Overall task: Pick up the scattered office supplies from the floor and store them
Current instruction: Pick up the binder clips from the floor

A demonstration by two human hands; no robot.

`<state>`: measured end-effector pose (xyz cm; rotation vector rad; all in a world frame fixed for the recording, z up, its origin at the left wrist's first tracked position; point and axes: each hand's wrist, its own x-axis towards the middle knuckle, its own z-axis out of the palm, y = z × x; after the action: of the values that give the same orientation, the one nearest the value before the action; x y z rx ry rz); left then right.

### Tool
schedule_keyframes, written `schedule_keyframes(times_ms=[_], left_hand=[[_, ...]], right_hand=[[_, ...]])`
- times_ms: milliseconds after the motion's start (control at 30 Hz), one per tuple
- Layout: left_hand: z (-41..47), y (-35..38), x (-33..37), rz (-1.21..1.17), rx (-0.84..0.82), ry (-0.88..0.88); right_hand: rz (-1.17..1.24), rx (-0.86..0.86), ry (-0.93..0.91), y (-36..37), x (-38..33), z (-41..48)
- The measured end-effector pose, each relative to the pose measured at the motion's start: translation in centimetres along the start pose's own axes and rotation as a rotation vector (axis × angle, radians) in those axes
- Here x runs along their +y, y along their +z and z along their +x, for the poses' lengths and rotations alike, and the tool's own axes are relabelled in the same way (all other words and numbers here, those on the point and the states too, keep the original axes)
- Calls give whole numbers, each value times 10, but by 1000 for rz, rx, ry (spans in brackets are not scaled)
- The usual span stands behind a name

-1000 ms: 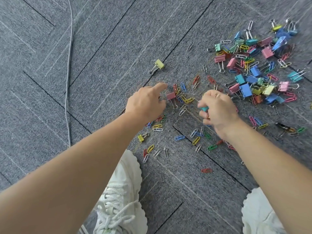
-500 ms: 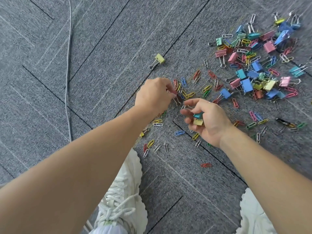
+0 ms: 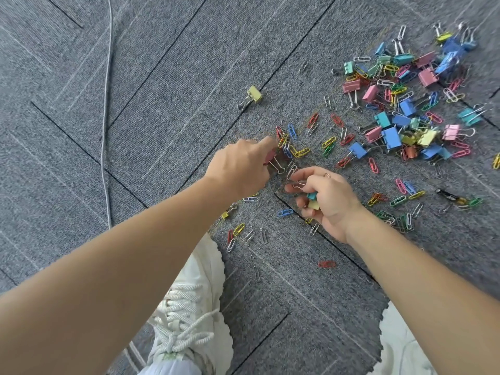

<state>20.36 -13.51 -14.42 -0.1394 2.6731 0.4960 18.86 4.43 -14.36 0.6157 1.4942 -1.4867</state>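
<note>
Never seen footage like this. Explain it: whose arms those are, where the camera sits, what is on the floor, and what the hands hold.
No machine here: these are a person's two bare arms, filmed by one wide-angle camera worn on the head and looking down at the floor. That is why you also see the white shoes. On the grey carpet lie coloured paper clips and, at upper right, a heap of binder clips. A thin cable runs along the left. The left hand pinches a pink binder clip. The right hand grips a teal binder clip and a yellow binder clip.
</note>
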Motion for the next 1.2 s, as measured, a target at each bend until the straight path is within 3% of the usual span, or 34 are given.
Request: schedule_keyframes(times_ms=[133, 267, 433, 533, 700, 800, 967, 1200], left_hand=[[-3, 0, 2, 34, 49, 1], [-9, -3, -7, -45, 42, -153], [-20, -14, -27, -396, 127, -347], [-28, -14, -45, -523, 93, -392], [-35, -13, -57, -876, 103, -577], [-36, -13, -58, -850, 94, -576], [-32, -7, -58, -575, 115, -539], [-18, -19, -54, -489, 214, -478]], right_hand=[[-11, 18, -18, 3, 2, 2], [-170, 18, -145, 13, 7, 4], [-913, -140, -441, 48, 16, -5], [-1190, -238, -530, 70, 24, -11], [-1532, -207, -713, 87, 33, -9], [-1575, -155, -737, 90, 33, -4], [-1505, -116, -667, 96, 32, 2], [-1500, -23, -653, 87, 22, 5]])
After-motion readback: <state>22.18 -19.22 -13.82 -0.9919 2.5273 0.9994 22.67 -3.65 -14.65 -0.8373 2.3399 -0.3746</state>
